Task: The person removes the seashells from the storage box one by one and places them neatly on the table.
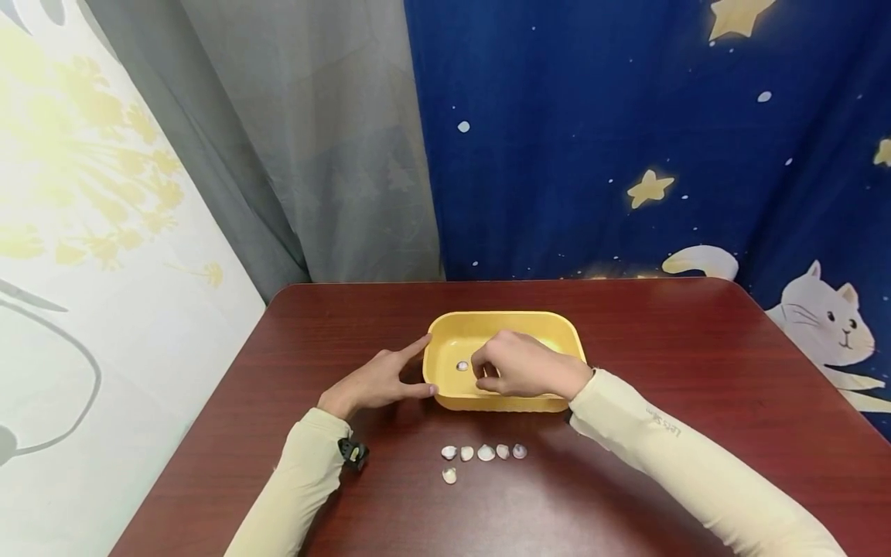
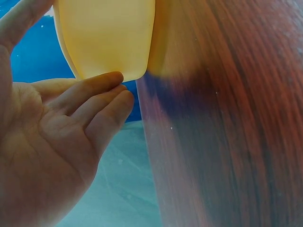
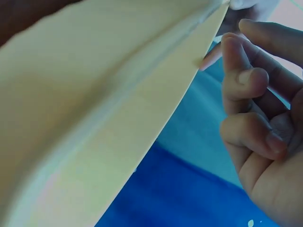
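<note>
A yellow basin [image 1: 456,403] stands on the dark red table. My left hand [image 1: 379,381] rests against its left end, thumb and forefinger spread along the rim; the left wrist view shows other fingers fairly straight beside the basin wall. Over the basin's inside is my right hand [image 1: 518,365], fingers loosely bent. I see nothing between the fingertips [image 3: 233,47] in the right wrist view. Just left of this hand, a small seashell [image 1: 462,366] lies on the basin floor. In front of the basin, several seashells [image 1: 486,452] form a row, with a single shell [image 1: 449,476] below its left end.
The wooden table [image 1: 661,333] reaches back to a grey curtain [image 1: 348,155] and a blue curtain [image 1: 557,155] with stars. A pale patterned wall or curtain [image 1: 83,309] borders the left side. A black device [image 1: 353,454] sits on my left wrist.
</note>
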Motion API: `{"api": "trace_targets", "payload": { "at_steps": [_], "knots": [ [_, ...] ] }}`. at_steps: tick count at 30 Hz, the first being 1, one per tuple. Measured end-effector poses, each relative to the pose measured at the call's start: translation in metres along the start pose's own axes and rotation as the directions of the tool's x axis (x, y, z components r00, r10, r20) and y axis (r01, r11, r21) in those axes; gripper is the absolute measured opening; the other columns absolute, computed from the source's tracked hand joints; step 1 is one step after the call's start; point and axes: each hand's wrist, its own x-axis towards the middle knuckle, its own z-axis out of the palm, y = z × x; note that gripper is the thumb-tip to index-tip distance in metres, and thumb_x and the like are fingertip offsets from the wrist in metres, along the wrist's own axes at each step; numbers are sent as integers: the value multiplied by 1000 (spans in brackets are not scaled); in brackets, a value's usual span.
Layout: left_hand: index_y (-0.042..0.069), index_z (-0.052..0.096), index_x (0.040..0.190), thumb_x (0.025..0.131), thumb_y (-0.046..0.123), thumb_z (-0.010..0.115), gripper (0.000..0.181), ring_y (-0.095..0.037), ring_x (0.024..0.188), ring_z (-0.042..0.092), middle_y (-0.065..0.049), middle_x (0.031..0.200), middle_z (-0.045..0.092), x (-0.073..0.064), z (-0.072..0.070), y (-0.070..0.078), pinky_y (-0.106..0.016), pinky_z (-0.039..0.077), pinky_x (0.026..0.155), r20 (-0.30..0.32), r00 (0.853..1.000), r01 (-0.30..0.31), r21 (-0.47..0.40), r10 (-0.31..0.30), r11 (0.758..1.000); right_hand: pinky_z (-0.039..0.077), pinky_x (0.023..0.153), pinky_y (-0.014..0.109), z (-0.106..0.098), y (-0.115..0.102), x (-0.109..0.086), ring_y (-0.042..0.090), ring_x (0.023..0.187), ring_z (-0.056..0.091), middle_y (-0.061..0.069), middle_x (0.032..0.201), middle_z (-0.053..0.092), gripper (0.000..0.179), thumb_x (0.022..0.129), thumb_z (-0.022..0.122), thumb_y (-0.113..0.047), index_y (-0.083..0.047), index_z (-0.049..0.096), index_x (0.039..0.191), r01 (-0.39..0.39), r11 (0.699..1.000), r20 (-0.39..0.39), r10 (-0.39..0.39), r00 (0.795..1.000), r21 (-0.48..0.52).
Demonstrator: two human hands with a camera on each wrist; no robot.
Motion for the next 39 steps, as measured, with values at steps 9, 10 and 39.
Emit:
{"api": "trace_targets", "payload": {
  "at_steps": [9, 10, 39],
  "knots": [
    [26, 25, 161, 83, 61, 73, 98, -21, 143, 46, -6, 159, 42, -1, 1, 1, -48, 40, 118, 13, 1000, 15, -13, -15, 1000, 45, 57, 20, -4, 23, 24, 4, 60, 53, -8, 66, 62, 14, 83, 77, -13, -19, 70, 73, -22, 1000, 132, 23, 991, -5],
    [26, 25, 161, 83, 61, 73, 98, -21, 143, 46, -6, 160, 42, -2, 1, 1, -48, 40, 118, 14, 1000, 15, -14, -15, 1000, 45, 58, 20, -5, 24, 28, 4, 61, 53, -8, 66, 63, 13, 83, 77, -13, -19, 70, 73, -28, 1000, 145, 28, 989, -5],
    [27, 21, 162, 85, 60, 71, 97, -19, 144, 46, -1, 158, 45, -1, 1, -3, -46, 39, 118, 13, 999, -33, -35, 34, 999, 43, 56, 19, 46, 45, 93, 8, 67, 54, -9, 68, 64, 13, 76, 78, -4, -16, 75, 74, -62, 994, 258, 84, 962, -95]
  ]
}}
